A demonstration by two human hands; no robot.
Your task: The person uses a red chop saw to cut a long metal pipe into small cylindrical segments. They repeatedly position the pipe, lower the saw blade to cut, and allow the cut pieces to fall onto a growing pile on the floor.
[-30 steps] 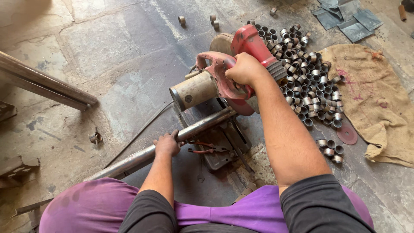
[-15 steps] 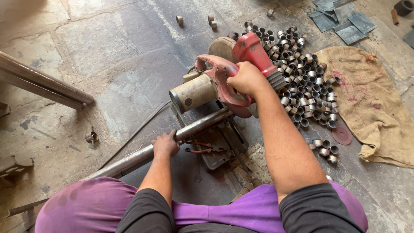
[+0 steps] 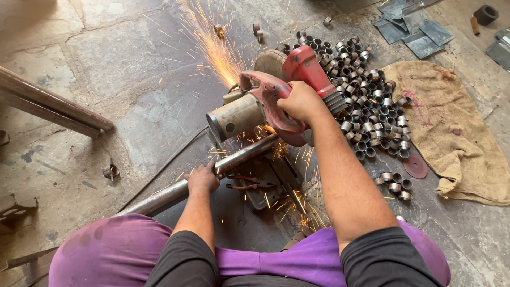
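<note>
My right hand (image 3: 302, 101) grips the handle of a red chop saw (image 3: 276, 101), which is pulled down onto a long steel pipe (image 3: 175, 191). Orange sparks (image 3: 212, 48) fly up and back from the cut, and more scatter low around the saw's base (image 3: 265, 186). My left hand (image 3: 202, 178) is closed around the pipe just left of the saw, holding it against the base. The blade's cutting edge is hidden behind the saw's motor and guard.
A heap of several short cut pipe rings (image 3: 366, 85) lies right of the saw, beside a burlap sack (image 3: 451, 127) and a worn cutting disc (image 3: 415, 166). Metal bars (image 3: 48, 106) lie at left, sheet-metal scraps (image 3: 414, 26) at top right. My purple-clad knees (image 3: 106, 250) frame the bottom.
The saw has come down onto the pipe and sparks now fly where none showed before. My left hand stays on the pipe.
</note>
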